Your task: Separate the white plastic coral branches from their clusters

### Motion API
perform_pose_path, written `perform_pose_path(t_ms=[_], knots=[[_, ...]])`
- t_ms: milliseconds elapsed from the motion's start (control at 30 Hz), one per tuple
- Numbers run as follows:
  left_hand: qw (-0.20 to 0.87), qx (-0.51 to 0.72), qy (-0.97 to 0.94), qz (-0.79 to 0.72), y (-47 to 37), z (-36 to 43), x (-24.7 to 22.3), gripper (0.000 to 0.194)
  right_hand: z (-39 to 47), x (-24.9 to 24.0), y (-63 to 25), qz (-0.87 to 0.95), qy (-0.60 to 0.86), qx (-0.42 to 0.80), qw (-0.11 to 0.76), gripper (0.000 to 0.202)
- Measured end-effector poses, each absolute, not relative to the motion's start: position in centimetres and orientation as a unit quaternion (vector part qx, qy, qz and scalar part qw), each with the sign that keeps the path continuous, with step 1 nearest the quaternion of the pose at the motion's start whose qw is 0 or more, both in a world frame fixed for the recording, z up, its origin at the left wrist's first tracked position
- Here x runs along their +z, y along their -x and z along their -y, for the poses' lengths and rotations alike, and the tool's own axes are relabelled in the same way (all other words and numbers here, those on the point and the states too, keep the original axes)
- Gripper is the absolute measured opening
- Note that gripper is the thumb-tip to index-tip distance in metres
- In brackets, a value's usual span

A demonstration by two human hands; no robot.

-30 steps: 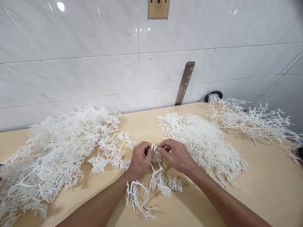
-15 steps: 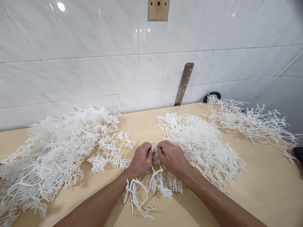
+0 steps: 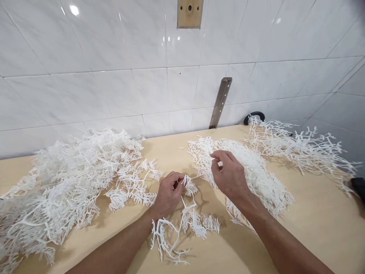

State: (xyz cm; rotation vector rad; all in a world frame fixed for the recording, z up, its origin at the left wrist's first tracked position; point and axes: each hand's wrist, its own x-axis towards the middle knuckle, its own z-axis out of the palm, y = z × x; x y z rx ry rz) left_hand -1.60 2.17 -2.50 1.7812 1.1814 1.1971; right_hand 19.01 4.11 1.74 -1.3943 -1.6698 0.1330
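My left hand (image 3: 169, 192) pinches the top of a white branched plastic piece (image 3: 189, 186) near the middle of the table. Its stems and comb-like tufts trail down toward the near edge between my forearms. My right hand (image 3: 228, 171) is raised over the right-hand pile of small white pieces (image 3: 265, 194); its thumb and forefinger are curled toward each other, and whether something small is between them cannot be made out. A larger, tangled white pile (image 3: 74, 171) lies to the left, with loose sprigs (image 3: 137, 182) at its right side.
Long white bare branches (image 3: 296, 146) lie at the back right beside a black curved object (image 3: 254, 116). A metal strip (image 3: 221, 102) leans on the tiled wall behind the wooden table (image 3: 168, 148). At the right edge is a black object (image 3: 358, 186).
My right hand has left the piece beside my left hand and moved right and up, over the right pile. My left hand has stayed in place with its hold on the white piece.
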Motion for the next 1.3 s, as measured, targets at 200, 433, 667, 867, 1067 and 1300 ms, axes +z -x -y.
perform_pose_path(t_ms=[200,433,667,867,1067,1300], knots=[[0.311,0.451,-0.705,-0.450,1.6,-2.0,-2.1,0.019,-2.4,2.1,-16.4,0.651,0.556,0.416,0.307,0.026],[0.267,0.446,-0.718,-0.462,1.5,-1.9,-1.9,0.017,-2.5,1.6,-16.0,0.636,0.566,0.415,0.320,0.019],[0.236,0.440,-0.733,-0.462,1.4,-1.8,-2.0,0.016,-2.9,0.6,-16.0,0.581,0.537,0.527,0.310,0.018],[0.236,0.429,-0.745,-0.452,1.3,-1.9,-2.5,0.016,-3.2,-0.2,-16.2,0.557,0.507,0.572,0.325,0.015],[0.265,0.419,-0.741,-0.453,1.4,-1.9,-2.2,0.018,-3.3,-0.3,-16.6,0.579,0.481,0.567,0.335,0.019],[0.307,0.412,-0.736,-0.441,1.5,-1.7,-1.9,0.017,-3.3,-0.4,-17.4,0.625,0.453,0.548,0.321,0.020]])
